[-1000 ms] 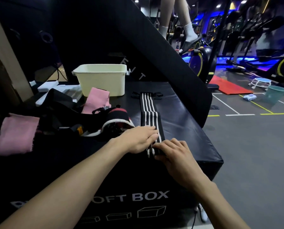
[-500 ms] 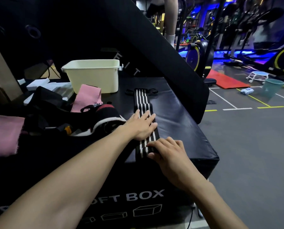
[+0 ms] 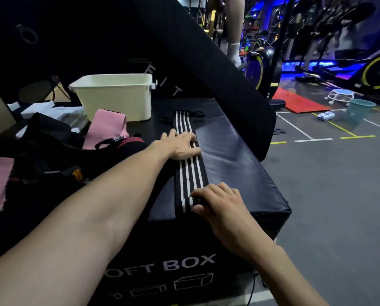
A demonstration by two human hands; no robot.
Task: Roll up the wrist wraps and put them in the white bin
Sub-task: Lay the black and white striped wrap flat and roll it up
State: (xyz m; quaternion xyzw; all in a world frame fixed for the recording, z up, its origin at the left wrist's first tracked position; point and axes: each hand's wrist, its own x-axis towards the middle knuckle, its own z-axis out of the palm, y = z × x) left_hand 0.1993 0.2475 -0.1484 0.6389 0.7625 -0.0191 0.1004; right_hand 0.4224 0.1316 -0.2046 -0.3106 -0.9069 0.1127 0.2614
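On top of the black soft box [image 3: 240, 164] everything I needed sat within reach. At eleven o'clock stood the white bin [image 3: 116, 96], well apart from the hands. From it the striped wrist wrap [image 3: 190, 171] ran flat, its long axis pointing from twelve down to six, towards me. At about the wrap's middle my left hand [image 3: 179, 145] lay spread, palm pressing it down. At the near end my right hand [image 3: 217, 203] curled its fingers [image 3: 199, 193] over the started roll, thumb beneath. I judged the rolling should go away from me, right hand leading since it was nearer.
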